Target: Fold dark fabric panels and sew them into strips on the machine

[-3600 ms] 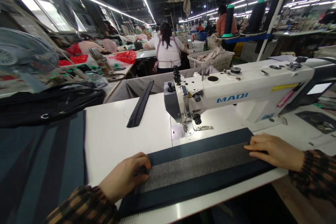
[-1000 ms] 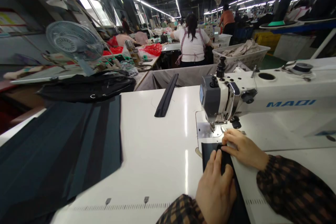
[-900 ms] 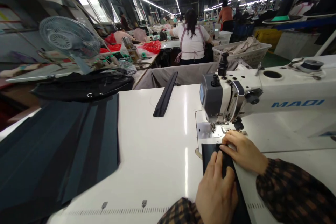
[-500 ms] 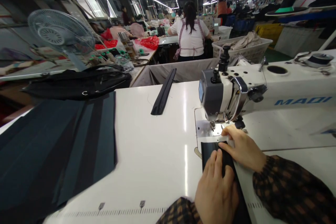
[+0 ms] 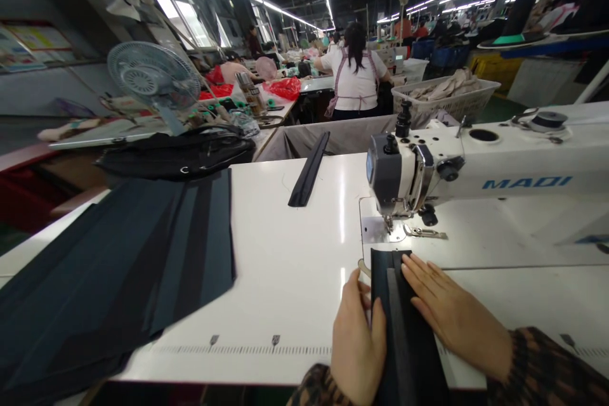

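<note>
Hands (image 5: 358, 342) back from needle; white tabletop (image 5: 285, 254)

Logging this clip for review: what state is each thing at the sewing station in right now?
Left hand: flat, at the strip's left edge.
Right hand: flat, open, pressing on the strip.
Dark fabric strip: folded lengthwise, lying short of the presser foot.
Sewing machine: nothing under its needle.
Stacked dark panels: lying flat at the left.
Desk fan: upright; spinning cannot be told.

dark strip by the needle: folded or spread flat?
Folded: the dark strip shows a lengthwise ridge, left hand and right hand pressing it.
</note>
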### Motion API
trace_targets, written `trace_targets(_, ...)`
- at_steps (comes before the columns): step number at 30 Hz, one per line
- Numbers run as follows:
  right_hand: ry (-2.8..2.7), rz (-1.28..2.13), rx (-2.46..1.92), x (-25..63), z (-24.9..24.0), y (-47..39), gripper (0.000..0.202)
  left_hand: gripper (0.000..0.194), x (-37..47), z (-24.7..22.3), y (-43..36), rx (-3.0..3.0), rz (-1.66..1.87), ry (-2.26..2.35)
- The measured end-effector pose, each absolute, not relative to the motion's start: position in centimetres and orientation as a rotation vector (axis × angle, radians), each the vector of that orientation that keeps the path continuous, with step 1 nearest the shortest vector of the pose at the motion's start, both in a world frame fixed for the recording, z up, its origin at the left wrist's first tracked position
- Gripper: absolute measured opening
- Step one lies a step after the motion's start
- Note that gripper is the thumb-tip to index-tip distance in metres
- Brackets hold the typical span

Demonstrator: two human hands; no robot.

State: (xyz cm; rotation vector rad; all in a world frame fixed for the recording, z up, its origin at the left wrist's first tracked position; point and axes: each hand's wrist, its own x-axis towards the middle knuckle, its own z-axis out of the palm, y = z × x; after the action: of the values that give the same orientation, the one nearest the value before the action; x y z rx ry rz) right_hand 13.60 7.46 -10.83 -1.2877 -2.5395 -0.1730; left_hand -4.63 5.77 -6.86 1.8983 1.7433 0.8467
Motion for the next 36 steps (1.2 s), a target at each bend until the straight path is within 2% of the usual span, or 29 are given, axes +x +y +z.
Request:
trace_targets(6,-2.503,-0.202,-1.289,13.2,-10.8,7.3,0.045,0.021,-2.8,-5.9,6.5,1.921,0.55,1.788)
trace_targets(16,-2.479,-0.209,-1.344,12.8,-10.4,7.2,0.044,0.022,-1.6,-6.4,5.9,2.126,0.34,2.05)
trace_targets(23,-2.419,-0.177,-1.344,12.6,-10.4,7.2,0.044,0.047,0.3,-6.5,6.5,2.339,0.019,1.887)
trace_targets(28,-2.409,-0.187,-1.337,12.4,-10.7,7.2,0.046,0.051,-0.1,-5.6,7.9,2.32,0.006,1.733)
trace_targets(36,-2.4,-0.187,-1.31,12.5,-10.6,7.2,0.05,0.049,0.8,-6.0,8.4,2.336,-0.019,1.788)
